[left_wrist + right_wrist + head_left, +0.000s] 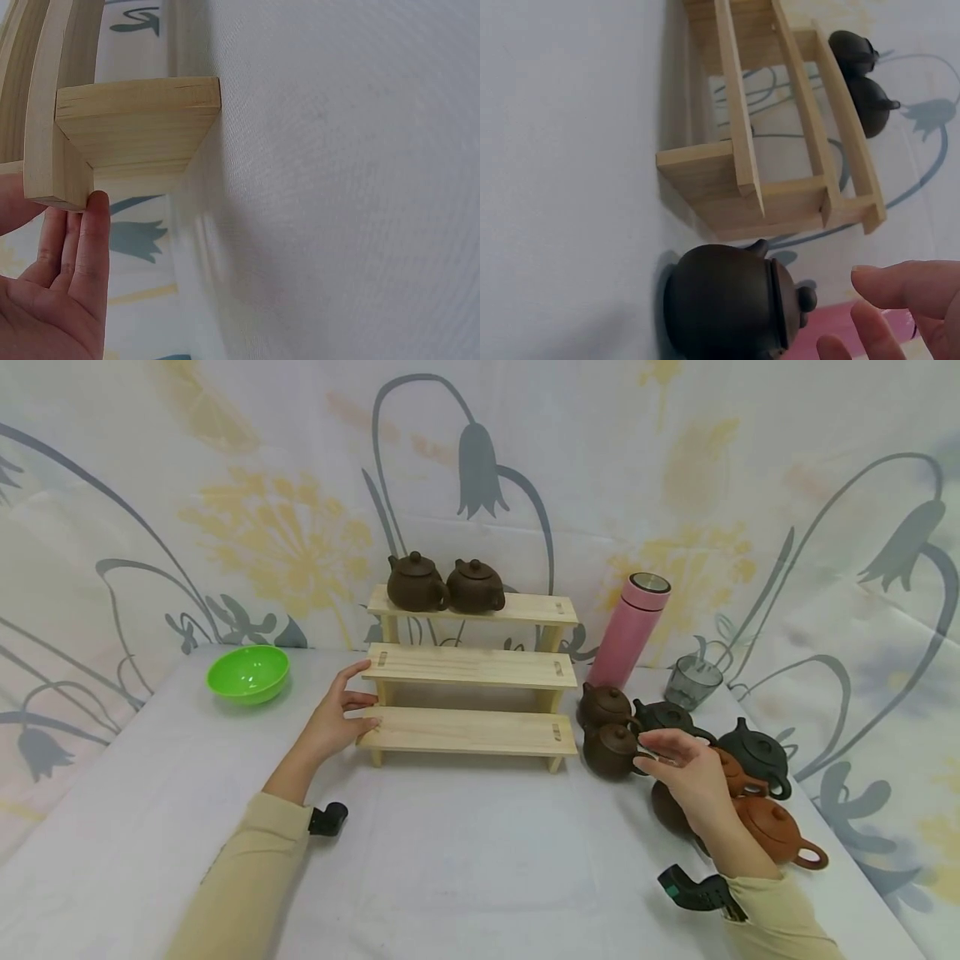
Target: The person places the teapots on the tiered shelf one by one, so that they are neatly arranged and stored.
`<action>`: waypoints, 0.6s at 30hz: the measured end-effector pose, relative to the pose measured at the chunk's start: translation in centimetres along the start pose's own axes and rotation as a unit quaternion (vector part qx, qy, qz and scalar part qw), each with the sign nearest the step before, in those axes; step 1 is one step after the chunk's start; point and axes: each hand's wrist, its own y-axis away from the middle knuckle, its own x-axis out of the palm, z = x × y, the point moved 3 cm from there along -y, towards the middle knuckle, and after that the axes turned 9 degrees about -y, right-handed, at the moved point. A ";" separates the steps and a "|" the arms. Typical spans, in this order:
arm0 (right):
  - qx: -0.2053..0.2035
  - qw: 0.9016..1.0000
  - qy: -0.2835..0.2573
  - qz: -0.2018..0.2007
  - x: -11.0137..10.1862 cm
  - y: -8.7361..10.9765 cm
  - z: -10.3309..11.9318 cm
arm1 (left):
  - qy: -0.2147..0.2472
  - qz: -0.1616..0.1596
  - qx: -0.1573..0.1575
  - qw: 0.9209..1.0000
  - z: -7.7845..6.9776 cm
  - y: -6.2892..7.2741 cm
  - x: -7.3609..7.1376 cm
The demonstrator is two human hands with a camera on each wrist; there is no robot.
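Note:
A three-tier wooden shelf stands mid-table, with two dark brown teapots on its top tier. At its left end, my left hand holds the edge; in the left wrist view, thumb and fingertips lie on either side of a board's end. My right hand hovers beside a dark brown teapot by the shelf's right end, fingers parted around its handle side. The right wrist view shows a gap between the fingers and the teapot's lid; its handle is out of that view.
More brown, black and orange teapots crowd the right side, partly behind my right hand. Behind them stand a pink thermos and a clear glass. A green bowl sits at the left. Patterned cloth hangs behind.

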 end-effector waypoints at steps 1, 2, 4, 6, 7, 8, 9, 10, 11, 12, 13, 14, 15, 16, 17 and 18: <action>0.000 1.000 0.012 0.003 0.1 0.0 -0.2 | 0.000 0.000 0.000 1.000 0.0 0.0 0.0; 0.002 1.000 0.021 0.005 0.3 0.1 -0.3 | 0.000 0.000 0.000 1.000 0.1 0.0 0.0; 0.009 0.999 0.042 0.008 0.6 0.2 -0.5 | 0.003 0.000 0.000 1.000 0.1 0.0 0.0; 0.015 0.998 0.058 0.010 0.9 0.3 -0.5 | 0.006 -0.001 0.000 1.000 0.2 0.0 0.0; 0.018 0.998 0.060 0.012 1.0 0.4 -0.5 | 0.006 -0.001 0.001 1.000 0.1 -0.1 0.0; 0.018 0.998 0.062 0.015 1.2 0.6 -0.5 | 0.007 0.000 0.001 1.000 0.1 -0.1 0.0; 0.019 0.998 0.065 0.021 1.4 0.7 -0.6 | 0.007 0.000 0.002 1.000 0.0 -0.1 0.0; 0.019 0.997 0.064 0.028 1.7 0.8 -0.6 | 0.007 0.000 0.002 1.000 0.0 -0.1 0.0; 0.021 0.997 0.065 0.035 2.0 1.0 -0.7 | 0.006 0.000 0.001 1.000 0.0 -0.1 0.0; 0.024 0.997 0.063 0.041 2.2 1.1 -0.9 | 0.005 0.000 0.001 1.000 0.0 -0.1 0.0; 0.031 0.997 0.060 0.047 2.6 1.3 -1.1 | 0.005 0.001 0.001 1.000 0.1 -0.1 0.0; 0.041 0.996 0.059 0.050 2.9 1.4 -1.4 | 0.005 0.001 0.000 1.000 0.1 -0.1 0.0; 0.055 0.995 0.060 0.051 3.2 1.5 -1.6 | 0.005 0.001 -0.001 1.000 0.2 -0.1 0.0; 0.071 0.995 0.057 0.051 3.5 1.7 -1.9 | 0.005 0.001 -0.002 1.000 0.2 -0.1 0.0; 0.088 0.994 0.053 0.048 3.8 1.8 -2.2 | 0.004 0.001 -0.001 1.000 0.2 -0.1 0.0; 0.105 0.993 0.044 0.044 4.0 1.9 -2.4 | 0.005 0.002 -0.001 1.000 0.2 -0.1 0.0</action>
